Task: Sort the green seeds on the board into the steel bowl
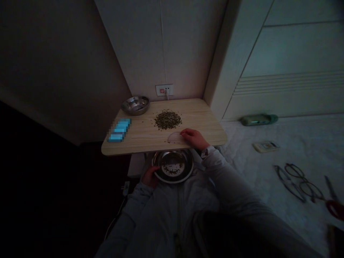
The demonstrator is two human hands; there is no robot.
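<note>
My right hand (194, 138) is over the front right of the small wooden table (139, 138), fingers pinched on a clear half-round piece (174, 137) that looks like thin plastic. A few dark grains lie beside the piece. Behind it, a pile of small dark grains (168, 120), like seeds or beans, is spread on the tabletop. Below the table's front edge, a steel bowl (189, 167) rests at my lap with scattered grains in its bottom. My left hand (150, 176) grips the bowl's left rim; some of its fingers are hidden under the bowl.
A second steel bowl (135, 105) stands at the table's back left, near a blurred-out phone-like screen (119, 130). A wall socket (164, 90) holds a plug. On the white bedding at right lie a green bottle (258, 120), a pack (266, 146), eyeglasses (295, 172) and red-handled scissors (334, 208).
</note>
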